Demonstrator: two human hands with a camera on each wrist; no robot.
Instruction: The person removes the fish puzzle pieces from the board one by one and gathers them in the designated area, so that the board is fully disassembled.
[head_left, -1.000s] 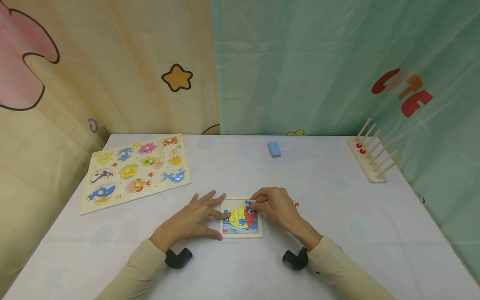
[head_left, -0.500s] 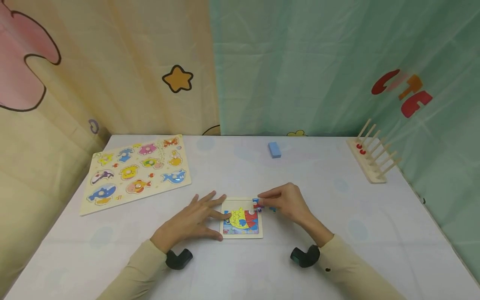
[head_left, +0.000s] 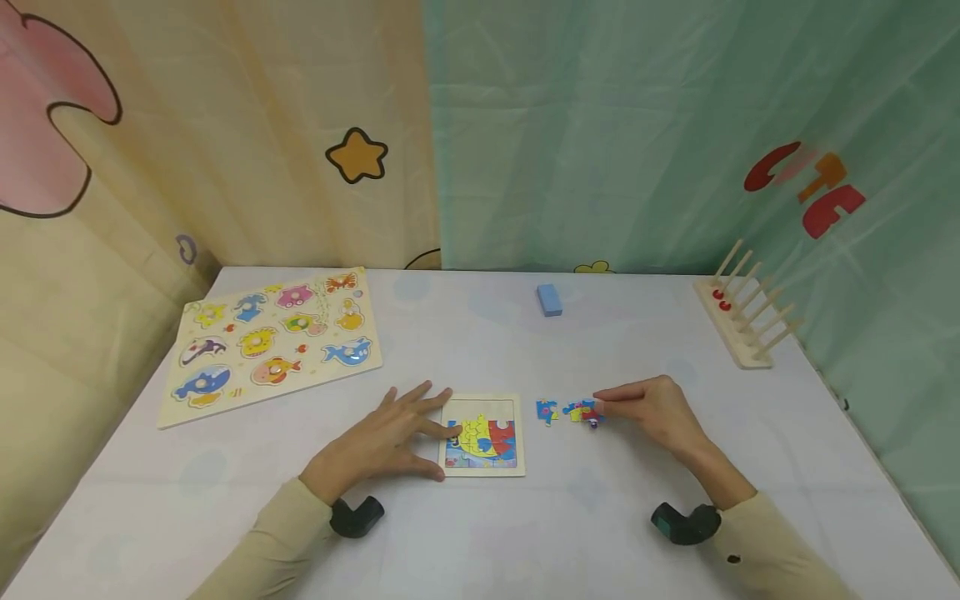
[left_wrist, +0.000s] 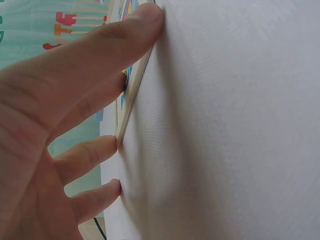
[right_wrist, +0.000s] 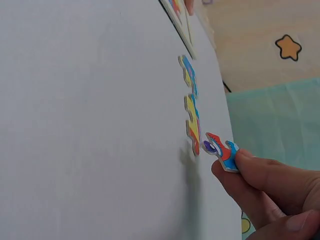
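A square jigsaw tray (head_left: pixel 483 407) lies on the table, its lower part filled with a yellow and red fish picture and its top strip bare wood. My left hand (head_left: pixel 386 439) is spread at the tray's left side, thumb and fingertips at its edge, one finger reaching over the picture. To the right of the tray, my right hand (head_left: pixel 663 419) pinches a red and blue jigsaw piece (right_wrist: pixel 227 154) with a dark, eye-like spot. It is raised just above the table. Beside it lie a blue piece (head_left: pixel 546 411) and a yellow, blue and red group (right_wrist: pixel 192 117).
A large peg puzzle board (head_left: pixel 247 375) with sea animals lies at the back left. A blue block (head_left: pixel 549 300) sits at the back middle. On the right stands a wooden peg rack (head_left: pixel 738 329) with red beads. Curtains hang behind the table.
My right hand has lifted the red and blue piece from the tray's upper right and carried it right, beside the loose pieces. The left hand has stayed put.
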